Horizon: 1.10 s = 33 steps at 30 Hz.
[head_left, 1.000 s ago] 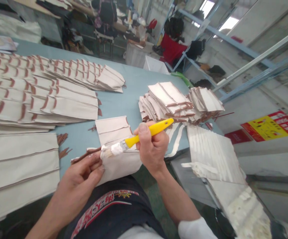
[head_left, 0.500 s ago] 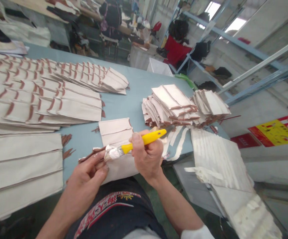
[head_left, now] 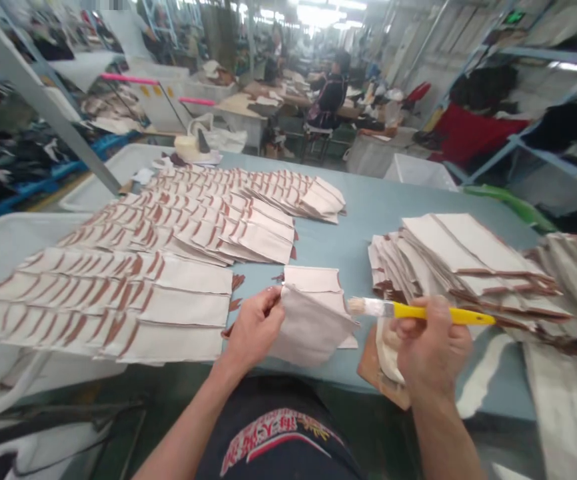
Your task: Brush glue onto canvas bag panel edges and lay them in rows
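Note:
My left hand (head_left: 258, 327) pinches the left edge of a cream fabric panel (head_left: 308, 327), whose near part is lifted and folded over. Beneath it, another cream panel (head_left: 313, 277) lies flat on the blue-grey table (head_left: 363, 247). In my right hand (head_left: 433, 347) is a paintbrush (head_left: 418, 311) with a yellow handle, held level. White paste coats its bristles, which point left, close to the panel's right edge. Below the brush, partly behind my right hand, a brown container (head_left: 381, 367) with cream-coloured contents sits at the table's near edge.
Overlapping rows of brown-edged cream panels (head_left: 178, 287) cover the table's left side. A thick panel stack (head_left: 468, 253) stands at right, with a pale strip (head_left: 483, 377) near it. White bins (head_left: 421, 172) stand beyond the table's far edge. A person (head_left: 332, 90) sits farther back.
My head view has swung left. The brush has come away from the panel edge by my left fingers and moved right. My left hand now holds the panel's lifted edge.

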### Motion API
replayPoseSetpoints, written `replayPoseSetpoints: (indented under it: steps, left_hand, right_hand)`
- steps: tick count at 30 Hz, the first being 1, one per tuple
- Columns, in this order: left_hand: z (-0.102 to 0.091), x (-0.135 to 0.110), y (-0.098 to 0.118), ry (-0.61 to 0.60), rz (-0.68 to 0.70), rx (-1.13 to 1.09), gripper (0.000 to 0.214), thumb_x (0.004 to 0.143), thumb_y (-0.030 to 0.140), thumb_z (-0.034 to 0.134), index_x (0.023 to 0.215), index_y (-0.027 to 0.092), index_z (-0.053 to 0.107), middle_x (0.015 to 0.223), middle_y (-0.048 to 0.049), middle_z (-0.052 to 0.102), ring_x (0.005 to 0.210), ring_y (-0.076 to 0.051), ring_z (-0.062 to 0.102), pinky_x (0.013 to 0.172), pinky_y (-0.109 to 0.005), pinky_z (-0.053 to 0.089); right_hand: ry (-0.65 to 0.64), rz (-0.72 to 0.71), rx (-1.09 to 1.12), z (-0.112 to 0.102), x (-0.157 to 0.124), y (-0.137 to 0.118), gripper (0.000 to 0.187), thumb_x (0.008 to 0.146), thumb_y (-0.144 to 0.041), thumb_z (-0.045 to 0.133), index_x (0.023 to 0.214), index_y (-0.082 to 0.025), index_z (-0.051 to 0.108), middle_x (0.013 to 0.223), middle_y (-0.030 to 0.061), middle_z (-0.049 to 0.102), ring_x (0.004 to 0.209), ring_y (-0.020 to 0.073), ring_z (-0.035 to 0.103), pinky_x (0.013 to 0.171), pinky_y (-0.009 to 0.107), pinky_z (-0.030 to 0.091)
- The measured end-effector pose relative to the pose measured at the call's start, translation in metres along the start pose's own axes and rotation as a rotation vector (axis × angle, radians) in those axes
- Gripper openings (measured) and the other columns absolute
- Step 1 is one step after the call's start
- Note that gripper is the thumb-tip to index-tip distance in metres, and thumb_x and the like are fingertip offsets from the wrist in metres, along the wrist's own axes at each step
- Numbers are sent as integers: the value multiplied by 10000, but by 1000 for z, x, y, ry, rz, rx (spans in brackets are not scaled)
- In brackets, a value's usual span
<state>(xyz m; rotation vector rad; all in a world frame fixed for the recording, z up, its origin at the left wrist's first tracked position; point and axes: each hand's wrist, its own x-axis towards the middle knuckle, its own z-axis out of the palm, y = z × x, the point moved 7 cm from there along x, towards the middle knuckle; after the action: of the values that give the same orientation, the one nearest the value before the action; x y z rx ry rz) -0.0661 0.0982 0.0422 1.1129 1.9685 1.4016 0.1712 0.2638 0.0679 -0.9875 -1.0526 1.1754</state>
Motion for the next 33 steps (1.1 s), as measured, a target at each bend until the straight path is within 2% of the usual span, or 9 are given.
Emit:
replayPoseSetpoints:
  steps: [4, 7, 10, 12, 15, 18, 25, 30, 33]
  left_hand:
    - [-33, 11, 20, -1, 160, 168, 418, 931, 186, 516, 1166, 217, 860, 1032, -53, 860, 1037, -256, 774, 1009, -357, 591]
    - [-66, 1, 9, -24, 234, 285, 409, 983, 214, 536, 1252, 234, 844, 1206, -84, 878, 1191, -269, 776, 1154, -402, 564]
    - [-107, -24, -38, -28, 233, 410, 357, 1027, 273, 527, 1190, 236, 843, 1278, -115, 873, 1244, -283, 773, 1292, -508, 479]
    - [-136, -44, -80, -2, 201, 496, 365, 1025, 294, 500, 1163, 237, 833, 1258, -129, 876, 1228, -301, 784, 1269, -548, 506]
    - [-175, -72, -140, 24, 147, 610, 326, 987, 309, 506, 997, 242, 825, 1176, -147, 881, 1184, -331, 795, 1123, -491, 609]
    - [-202, -93, -179, 54, 103, 686, 321, 978, 303, 519, 1024, 257, 833, 1178, -132, 889, 1246, -347, 786, 1119, -471, 614]
    - [-216, -137, -208, 131, 62, 702, 368, 979, 268, 557, 1224, 280, 830, 1361, -97, 872, 1461, -359, 709, 1228, -507, 578]
    - [-222, -169, -211, 272, -89, 691, 395, 900, 275, 564, 1180, 257, 842, 1271, -103, 902, 1223, -335, 843, 1098, -434, 659]
    - [-222, -182, -209, 359, -231, 693, 405, 954, 295, 546, 1221, 231, 844, 1178, -94, 922, 1084, -312, 883, 931, -364, 696]
  right_hand:
    - [-14, 74, 35, 2, 3, 6, 518, 716, -639, 951, 733, -205, 668, 428, -103, 511, 356, 76, 446, 394, 195, 436]
    - [-26, 155, 54, 7, -1, 14, 546, 674, -657, 972, 746, -209, 667, 431, -112, 510, 355, 69, 429, 391, 188, 434]
    - [-42, 193, 52, 11, -10, 22, 565, 685, -675, 973, 756, -210, 662, 442, -109, 513, 358, 74, 431, 391, 196, 426]
    - [-56, 207, 38, 13, -18, 29, 588, 692, -700, 972, 767, -208, 659, 450, -104, 511, 360, 82, 440, 392, 207, 416]
    - [-87, 264, 0, 16, -30, 42, 624, 675, -736, 975, 786, -210, 658, 440, -109, 487, 356, 89, 430, 390, 216, 398]
    - [-112, 346, -14, 21, -44, 55, 631, 654, -730, 990, 804, -208, 668, 435, -108, 498, 362, 87, 429, 407, 211, 416]
    - [-226, 377, -57, 42, -66, 71, 595, 748, -735, 935, 814, -202, 679, 440, -100, 506, 361, 97, 434, 418, 223, 404]
    - [-247, 379, -65, 41, -66, 76, 576, 783, -732, 907, 823, -199, 692, 458, -91, 525, 388, 112, 485, 433, 224, 417]
    - [-213, 351, -28, 32, -57, 78, 567, 778, -723, 905, 818, -200, 690, 486, -78, 564, 387, 105, 483, 427, 223, 425]
